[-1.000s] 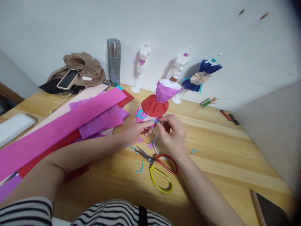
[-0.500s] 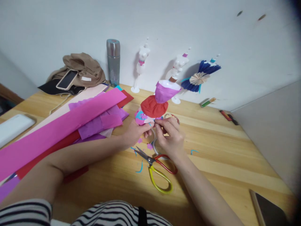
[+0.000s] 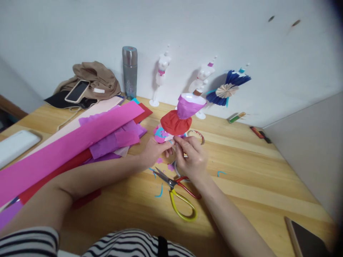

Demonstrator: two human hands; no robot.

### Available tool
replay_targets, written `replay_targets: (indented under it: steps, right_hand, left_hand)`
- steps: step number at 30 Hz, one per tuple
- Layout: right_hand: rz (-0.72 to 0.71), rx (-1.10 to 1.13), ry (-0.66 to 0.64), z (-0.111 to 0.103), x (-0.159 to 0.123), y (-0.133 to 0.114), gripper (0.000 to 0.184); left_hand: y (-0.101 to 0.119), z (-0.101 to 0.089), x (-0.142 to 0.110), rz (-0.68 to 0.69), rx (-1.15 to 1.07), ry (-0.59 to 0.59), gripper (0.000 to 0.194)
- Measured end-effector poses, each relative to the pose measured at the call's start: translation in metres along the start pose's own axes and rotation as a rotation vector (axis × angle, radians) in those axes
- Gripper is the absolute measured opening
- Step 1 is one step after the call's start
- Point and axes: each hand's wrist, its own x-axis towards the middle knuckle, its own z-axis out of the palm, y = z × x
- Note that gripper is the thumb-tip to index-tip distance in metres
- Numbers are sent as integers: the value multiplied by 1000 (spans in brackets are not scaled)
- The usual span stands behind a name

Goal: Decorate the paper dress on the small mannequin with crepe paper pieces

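A small dress-form mannequin (image 3: 190, 106) wears a purple paper top and a gathered red paper skirt (image 3: 176, 122). It leans away from me above the table. My left hand (image 3: 155, 151) grips its round base (image 3: 160, 132), which carries pink and blue paper pieces, with the thumb on top. My right hand (image 3: 193, 157) pinches at the near edge of that base, its fingertips against the left thumb. What sits between those fingertips is hidden. Below the hands lie scissors (image 3: 172, 183) with one red and one yellow handle, blades partly spread. A tape roll (image 3: 177, 169) is partly covered by my right hand.
Coloured paper strips (image 3: 66, 142) fill the left side, near a white box-shaped device (image 3: 18, 146). Behind stand a metal flask (image 3: 130, 73), two bare dress forms (image 3: 163, 66) and a blue-dressed one (image 3: 226, 90). Blue scraps (image 3: 159, 191) dot the table. A dark tablet-like object (image 3: 305, 237) lies front right.
My right hand has shifted slightly left, its fingertips closer to the left thumb. The left hand and the mannequin stay nearly in place.
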Motion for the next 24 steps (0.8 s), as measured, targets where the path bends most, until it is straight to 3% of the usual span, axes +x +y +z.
replay_targets:
  steps: [14,24]
  right_hand:
    - [2,69,7,-5,8,-4,31]
    - [259,102,55,-40,21,2,16]
  left_hand:
    - [-1,-2,1,-50,-106,-32,28]
    - [5,-2,-4,-97,-18,-40,30]
